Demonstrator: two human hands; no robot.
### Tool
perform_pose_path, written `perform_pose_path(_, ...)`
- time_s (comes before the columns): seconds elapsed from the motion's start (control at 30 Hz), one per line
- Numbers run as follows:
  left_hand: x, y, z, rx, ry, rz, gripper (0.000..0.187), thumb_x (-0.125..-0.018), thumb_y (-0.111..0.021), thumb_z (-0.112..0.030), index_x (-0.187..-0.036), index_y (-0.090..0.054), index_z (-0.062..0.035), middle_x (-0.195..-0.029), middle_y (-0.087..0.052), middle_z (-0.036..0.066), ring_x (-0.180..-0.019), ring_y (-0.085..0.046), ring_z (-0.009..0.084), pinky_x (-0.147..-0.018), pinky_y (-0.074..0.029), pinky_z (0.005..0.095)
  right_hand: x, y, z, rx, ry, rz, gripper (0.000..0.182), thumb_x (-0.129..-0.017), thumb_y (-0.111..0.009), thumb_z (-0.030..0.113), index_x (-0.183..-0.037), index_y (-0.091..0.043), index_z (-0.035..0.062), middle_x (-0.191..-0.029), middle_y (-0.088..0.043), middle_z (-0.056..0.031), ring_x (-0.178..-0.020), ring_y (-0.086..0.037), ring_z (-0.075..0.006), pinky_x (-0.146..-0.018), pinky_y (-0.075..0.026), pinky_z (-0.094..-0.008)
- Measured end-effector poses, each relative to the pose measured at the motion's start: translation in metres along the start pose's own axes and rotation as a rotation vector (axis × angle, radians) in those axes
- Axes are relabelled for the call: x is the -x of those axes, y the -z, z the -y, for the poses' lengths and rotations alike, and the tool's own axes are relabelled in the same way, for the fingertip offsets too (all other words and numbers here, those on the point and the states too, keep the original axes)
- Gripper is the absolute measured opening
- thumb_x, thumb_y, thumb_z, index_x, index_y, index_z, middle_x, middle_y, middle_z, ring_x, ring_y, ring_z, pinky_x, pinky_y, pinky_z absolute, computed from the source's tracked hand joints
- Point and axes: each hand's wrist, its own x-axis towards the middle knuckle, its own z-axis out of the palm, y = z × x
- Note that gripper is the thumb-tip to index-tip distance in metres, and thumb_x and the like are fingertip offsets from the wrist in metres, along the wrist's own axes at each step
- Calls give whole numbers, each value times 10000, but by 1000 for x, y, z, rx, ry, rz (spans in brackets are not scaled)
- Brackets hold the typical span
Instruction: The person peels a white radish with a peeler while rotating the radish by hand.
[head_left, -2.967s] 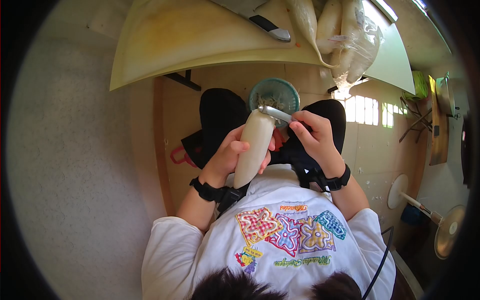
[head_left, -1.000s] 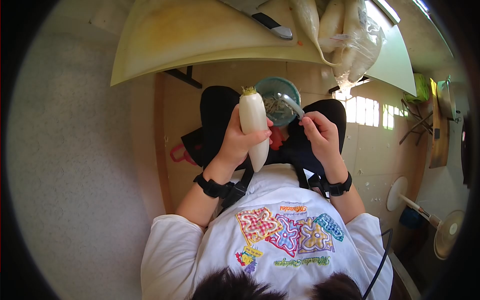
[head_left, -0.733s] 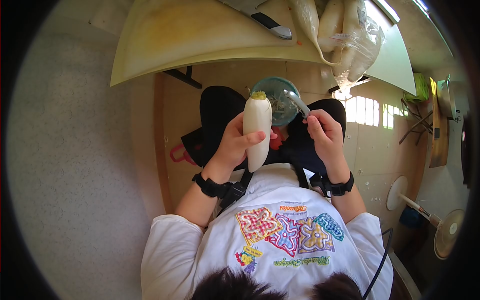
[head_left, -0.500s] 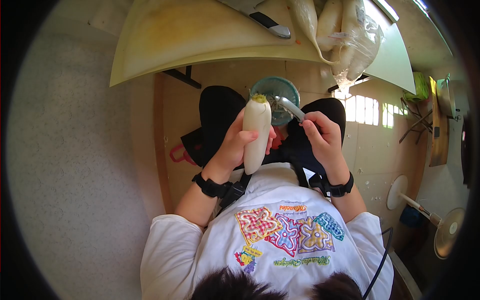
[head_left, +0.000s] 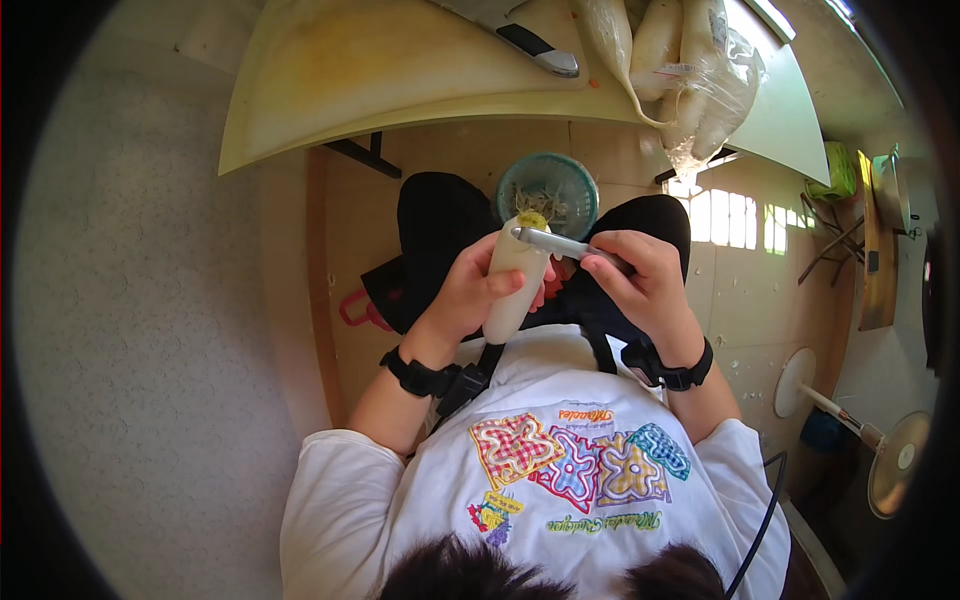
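A person seen from above, seated, works over their lap. The left hand is wrapped around a long white radish, smooth, pale and roughly cylindrical, fingers curled over its middle. The radish stands nearly upright, its stubby green-yellow top pointing toward 12 o'clock and its tapered lower end tucked behind the palm.

The right hand is closed on a slim metal peeler, shiny and grey, held almost level. Its head lies against the radish just below the green top, at about 9 o'clock from the right hand.

Directly past the radish top, toward 12 o'clock, sits a round teal basket with a fine mesh wall (pale stringy peelings lie inside). It rests on the tan floor between the person's dark-clothed knees.

Further toward 12 o'clock is a pale yellow table, its surface worn and stained with a curved near edge. A knife with a black and silver handle lies on it. At about 1 o'clock, several more white radishes in a crinkled clear plastic bag hang over the table edge.

Both wrists wear black bands. The person's white shirt carries a bright patchwork flower print.
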Motion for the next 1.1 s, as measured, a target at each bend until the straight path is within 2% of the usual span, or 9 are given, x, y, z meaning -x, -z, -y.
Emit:
perform_pose_path(0.07,3,2,1,-106,23,2,642,-826,-781,-418,-1243,-548,11,-1004,-671,138,-777,-679,214,-682,-578,353,-2,1,-1,105,83,-55,198,-848,-801,199,-892,-707,31,-726,-675,-103,-615,-656,-230,-559,-491,-291)
perform_pose_path(0.3,3,-2,1,-114,26,-1,671,-844,-754,-472,-1248,-546,21,-983,-668,125,-749,-670,189,-647,-577,329,-2,-5,-5,85,27,-67,206,-850,-801,206,-904,-712,28,-719,-670,-107,-606,-653,-209,-545,-482,-288)
perform_pose_path(0.4,3,-3,-1,-95,23,-3,705,-848,-745,-507,-1264,-540,24,-982,-667,123,-737,-667,185,-639,-576,323,1,-10,-11,-31,-56,-86,179,-889,-772,173,-923,-710,9,-706,-667,-71,-594,-618,-128,-547,-460,-253)
perform_pose_path(0.5,2,-5,-2,-107,23,-2,777,-845,-729,-592,-1270,-538,29,-974,-663,119,-726,-663,180,-632,-572,317,3,-8,-18,-305,-243,-225,141,-956,-694,115,-944,-693,-26,-725,-649,-6,-657,-531,-30,-584,-416,-198)
perform_pose_path(0.6,4,-3,0,-85,-3,5,842,-842,-681,-677,-1269,-535,34,-965,-658,118,-724,-661,177,-624,-568,313,8,1,-12,-323,-205,-130,138,-949,-698,115,-946,-693,-23,-736,-655,-19,-662,-545,-39,-586,-420,-203)
perform_pose_path(0.63,4,-2,1,-65,-16,17,777,-868,-662,-656,-1232,-542,21,-973,-659,115,-729,-660,173,-633,-568,308,8,1,-11,-233,-83,-81,125,-934,-710,110,-941,-696,-14,-732,-650,-32,-646,-547,-47,-577,-419,-209)
perform_pose_path(0.73,2,-3,3,-36,-20,32,704,-904,-629,-633,-1189,-551,6,-980,-659,110,-735,-659,167,-643,-569,304,6,1,7,-69,-70,44,149,-896,-754,147,-912,-701,8,-716,-679,-69,-595,-609,-139,-560,-463,-260)
perform_pose_path(0.83,4,-4,3,-81,-11,0,752,-898,-594,-675,-1201,-548,12,-967,-655,115,-722,-657,172,-632,-564,308,4,-3,5,17,-28,7,171,-884,-768,172,-901,-704,15,-713,-691,-74,-605,-639,-183,-574,-485,-272)
perform_pose_path(1.1,7,-1,0,-156,-4,4,814,-872,-584,-724,-1231,-548,5,-968,-657,119,-723,-658,177,-622,-561,313,1,-7,-2,-35,-32,-25,173,-881,-771,170,-911,-707,12,-690,-667,-92,-607,-645,-181,-582,-489,-267)
